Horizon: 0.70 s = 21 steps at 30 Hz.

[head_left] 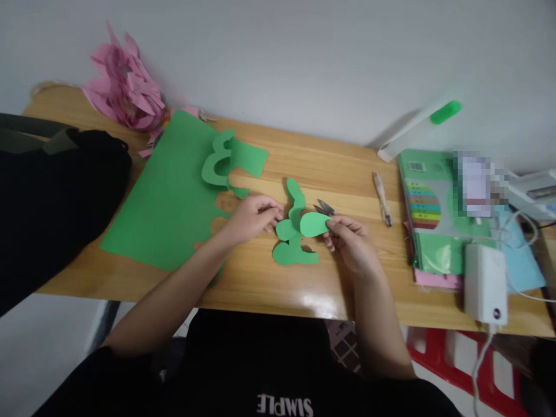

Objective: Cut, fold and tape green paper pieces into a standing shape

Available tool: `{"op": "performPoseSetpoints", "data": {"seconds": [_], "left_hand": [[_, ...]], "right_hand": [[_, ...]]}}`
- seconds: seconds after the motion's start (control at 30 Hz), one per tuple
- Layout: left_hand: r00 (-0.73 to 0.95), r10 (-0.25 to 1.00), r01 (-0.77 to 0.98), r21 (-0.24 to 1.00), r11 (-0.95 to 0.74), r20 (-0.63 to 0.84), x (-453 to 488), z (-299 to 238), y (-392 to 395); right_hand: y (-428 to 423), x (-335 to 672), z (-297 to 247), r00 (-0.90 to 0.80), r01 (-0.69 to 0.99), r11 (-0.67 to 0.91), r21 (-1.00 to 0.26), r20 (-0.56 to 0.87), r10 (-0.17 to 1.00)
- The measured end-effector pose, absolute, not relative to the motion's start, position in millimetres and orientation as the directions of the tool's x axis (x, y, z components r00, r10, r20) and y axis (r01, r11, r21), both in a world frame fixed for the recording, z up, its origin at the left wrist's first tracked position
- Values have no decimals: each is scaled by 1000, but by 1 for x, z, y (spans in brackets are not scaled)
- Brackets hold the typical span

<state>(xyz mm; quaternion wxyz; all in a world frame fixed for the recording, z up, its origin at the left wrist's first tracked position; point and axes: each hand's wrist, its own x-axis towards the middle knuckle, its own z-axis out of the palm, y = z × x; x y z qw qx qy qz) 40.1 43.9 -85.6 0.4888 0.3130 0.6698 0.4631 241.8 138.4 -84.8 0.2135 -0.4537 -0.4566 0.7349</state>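
My right hand [351,240] pinches the narrow end of a green paper petal-shaped cutout [314,225] between thumb and fingers. Left of it, my left hand [257,220] hovers by the cutouts with its fingers loosely bent and nothing visible in them. Below and beside the held piece lie curved green paper pieces [290,253] on the wooden table. Behind the held cutout, the dark blades of small scissors [324,207] show; their handles are hidden by the paper and my right hand.
A large green paper sheet [160,191] with curly offcuts [215,168] covers the left. Crumpled pink paper [130,87] stands behind it, a black bag [56,191] beside it. Rightward are a pen [382,200], green paper packs [434,231], a blurred phone [475,185] and a white charger [485,284].
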Motion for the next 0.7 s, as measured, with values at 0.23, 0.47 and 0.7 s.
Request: {"op": "performPoseSetpoints", "data": {"seconds": [0.23, 0.47, 0.7], "left_hand": [[-309, 946, 80, 988, 133, -102, 47, -81, 39], [-188, 940, -225, 944, 242, -286, 48, -79, 40], [-259, 887, -452, 860, 238, -382, 42, -81, 41]], "right_hand": [[128, 234, -77, -612, 159, -308, -938, -339, 715], [139, 233, -66, -593, 399, 256, -880, -35, 804], [157, 238, -54, -452, 891, 446, -86, -269, 851]]}}
